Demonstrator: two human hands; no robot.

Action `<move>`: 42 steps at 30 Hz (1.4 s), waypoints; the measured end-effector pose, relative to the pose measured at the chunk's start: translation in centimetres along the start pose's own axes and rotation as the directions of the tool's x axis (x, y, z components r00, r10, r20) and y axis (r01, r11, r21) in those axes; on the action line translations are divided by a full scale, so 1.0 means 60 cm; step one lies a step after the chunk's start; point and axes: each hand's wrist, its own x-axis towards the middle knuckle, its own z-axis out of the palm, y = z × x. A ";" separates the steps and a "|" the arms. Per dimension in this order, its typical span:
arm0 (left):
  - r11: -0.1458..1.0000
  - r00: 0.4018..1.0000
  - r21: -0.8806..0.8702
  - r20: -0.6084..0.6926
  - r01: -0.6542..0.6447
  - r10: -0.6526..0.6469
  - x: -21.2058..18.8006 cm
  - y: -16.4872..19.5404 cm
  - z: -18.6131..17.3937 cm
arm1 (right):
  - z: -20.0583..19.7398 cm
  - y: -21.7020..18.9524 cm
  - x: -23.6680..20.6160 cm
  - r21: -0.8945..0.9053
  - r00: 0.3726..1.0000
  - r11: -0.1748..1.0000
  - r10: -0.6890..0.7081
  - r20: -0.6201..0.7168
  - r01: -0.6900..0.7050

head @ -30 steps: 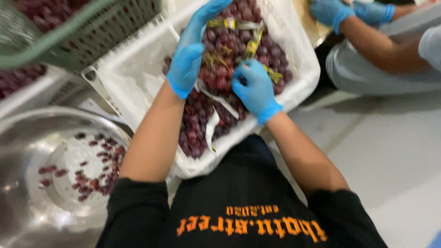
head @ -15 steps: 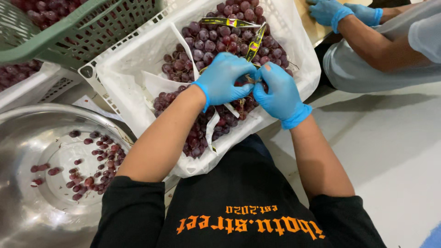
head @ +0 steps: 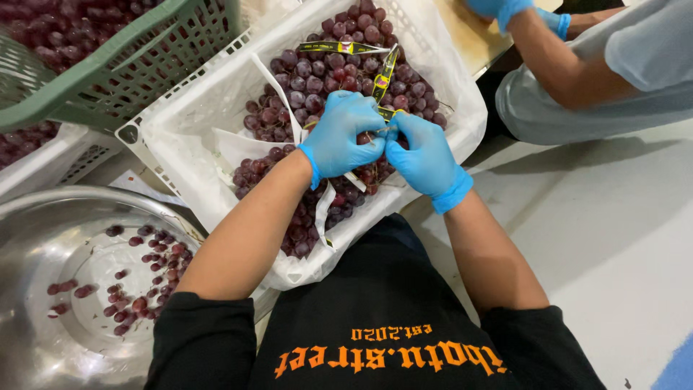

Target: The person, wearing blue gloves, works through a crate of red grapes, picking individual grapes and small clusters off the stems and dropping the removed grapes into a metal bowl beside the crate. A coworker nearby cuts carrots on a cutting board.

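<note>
Both my hands wear blue gloves and meet over a white crate (head: 180,123) lined with white plastic and filled with red grapes (head: 325,72). My left hand (head: 345,136) is curled around a bunch of grapes at the middle of the crate. My right hand (head: 422,155) pinches the same bunch at its stem, fingertips touching the left hand's. Yellow-and-black strips of tape (head: 382,72) lie on the grapes just beyond my fingers.
A steel bowl (head: 43,217) with several loose grapes sits at lower left. A green basket (head: 108,79) of grapes stands at upper left over another white crate. A co-worker's blue-gloved hand (head: 498,9) and arm work at upper right. Pale floor lies to the right.
My hands came back from the far side of the crate toward its middle and closed together on one bunch. The taped strips now lie free beyond my fingers.
</note>
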 end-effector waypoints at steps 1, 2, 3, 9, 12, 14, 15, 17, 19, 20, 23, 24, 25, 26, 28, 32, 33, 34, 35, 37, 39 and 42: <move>1.000 1.000 0.015 -0.011 -0.008 0.008 0.000 0.002 0.004 | 0.001 0.001 0.001 0.031 0.999 0.999 0.037 0.013 -0.037; 0.999 0.999 0.038 -0.035 0.000 0.001 0.000 0.004 0.008 | 0.002 0.001 0.001 0.063 0.997 0.995 0.072 0.026 -0.073; 0.998 0.998 0.061 -0.060 0.010 -0.006 0.000 0.007 0.013 | 0.004 0.000 0.001 0.096 0.994 0.989 0.105 0.041 -0.109; 0.981 0.972 -0.170 -0.199 0.090 -0.124 -0.003 0.001 0.033 | 0.036 -0.035 -0.008 0.100 0.940 0.986 -0.097 -0.327 0.136; 0.639 0.841 -0.700 -0.102 0.319 -0.532 -0.007 -0.015 0.029 | 0.039 -0.045 -0.016 0.058 0.846 0.972 -0.167 -0.506 0.226; 0.447 0.770 -0.821 -0.015 0.355 -0.638 -0.008 -0.033 0.019 | 0.016 -0.035 -0.018 0.329 0.874 0.912 -0.059 -0.483 0.244; 0.515 0.796 -0.779 -0.036 0.357 -0.605 -0.009 -0.043 0.011 | 0.004 -0.027 -0.017 0.460 0.888 0.854 -0.008 -0.459 0.245; 0.596 0.837 -0.728 -0.056 0.338 -0.544 -0.010 -0.058 0.003 | -0.018 -0.008 -0.011 0.769 0.957 0.623 0.112 -0.269 0.144; 0.602 0.855 -0.737 -0.063 0.308 -0.515 -0.013 -0.064 0.001 | -0.027 0.008 -0.007 0.943 0.981 0.333 0.175 -0.079 0.016; 0.599 0.862 -0.735 -0.039 0.318 -0.506 -0.013 -0.065 0.001 | -0.025 0.012 -0.005 0.983 0.982 0.179 0.191 0.007 -0.042; 0.580 0.883 -0.745 0.028 0.331 -0.468 -0.012 -0.060 0.004 | -0.012 0.013 0.005 0.963 0.939 0.225 0.337 0.064 -0.146; 0.556 0.891 -0.762 0.061 0.333 -0.450 -0.011 -0.057 0.004 | -0.004 0.010 0.008 0.932 0.912 0.315 0.409 0.037 -0.179; 0.530 0.898 -0.778 0.095 0.337 -0.431 -0.009 -0.054 0.005 | 0.003 0.005 0.009 0.797 0.933 0.591 0.343 -0.109 -0.125; 0.559 0.897 -0.753 0.093 0.348 -0.433 -0.008 -0.052 0.005 | 0.010 0.000 0.011 0.582 0.944 0.811 0.235 -0.231 -0.060; 0.613 0.897 -0.701 0.087 0.365 -0.434 -0.006 -0.046 0.007 | 0.015 -0.010 0.014 0.222 0.953 0.973 0.008 -0.303 0.062; 0.787 0.941 -0.543 0.018 0.294 -0.339 -0.009 -0.033 0.004 | 0.016 -0.022 0.019 0.024 0.964 0.988 -0.142 -0.226 0.152; 0.859 0.951 -0.437 -0.027 0.265 -0.307 -0.009 -0.030 0.002 | 0.016 -0.024 0.019 0.006 0.968 0.990 -0.135 -0.213 0.140; 0.919 0.961 -0.318 -0.069 0.233 -0.268 -0.009 -0.027 -0.002 | 0.016 -0.025 0.019 -0.023 0.968 0.993 -0.117 -0.220 0.115; 0.970 0.976 -0.155 -0.084 0.187 -0.202 -0.008 -0.025 -0.005 | 0.017 -0.025 0.019 -0.051 0.969 0.995 -0.100 -0.227 0.091; 0.981 0.994 0.172 -0.076 0.086 -0.073 -0.007 -0.019 -0.008 | 0.018 -0.024 0.016 -0.068 0.971 0.993 -0.114 -0.212 0.101; 0.984 0.999 0.175 -0.034 0.029 -0.023 -0.004 -0.017 -0.008 | 0.017 -0.023 0.012 -0.049 0.967 0.982 -0.187 -0.174 0.181; 0.978 1.000 0.208 0.011 0.014 -0.016 0.000 -0.018 -0.003 | 0.006 -0.021 0.011 -0.402 0.887 0.829 -0.454 -0.080 0.388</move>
